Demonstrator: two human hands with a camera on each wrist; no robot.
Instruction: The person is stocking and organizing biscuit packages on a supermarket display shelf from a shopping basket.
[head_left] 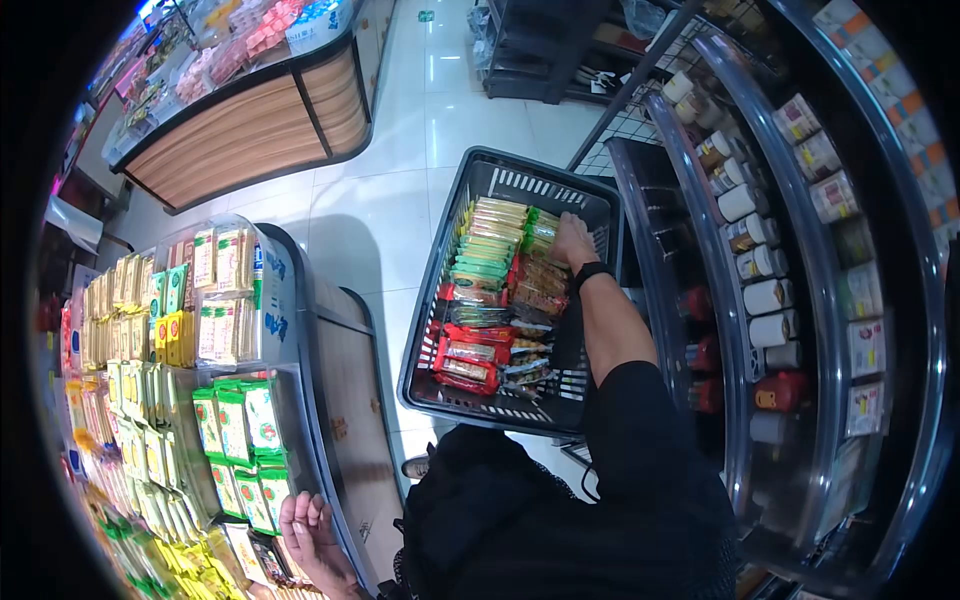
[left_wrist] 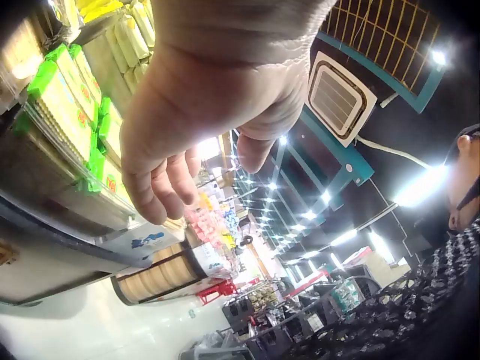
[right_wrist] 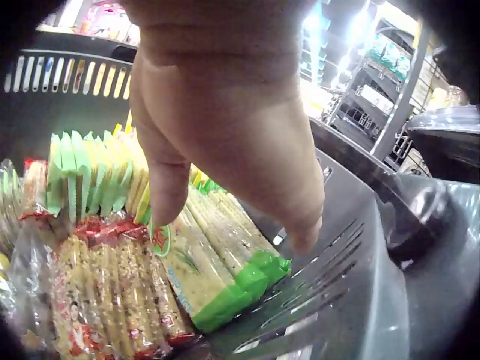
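Black basket (head_left: pixel 480 415) with packets (head_left: pixel 482 265) lined up in rows, presumably to save space. Right hand (head_left: pixel 572 243) open at their one o'clock, thumb and fingers spread around green-ended packs (right_wrist: pixel 229 289). Left hand (head_left: pixel 315 545) empty, fingers loosely bent, at the basket's seven o'clock.

Pale floor tiles (head_left: pixel 398 120) are edged by a wood-panelled counter (head_left: pixel 265 120) and dark shelves (head_left: pixel 545 45); strip lights (left_wrist: pixel 421 186) are hung overhead.
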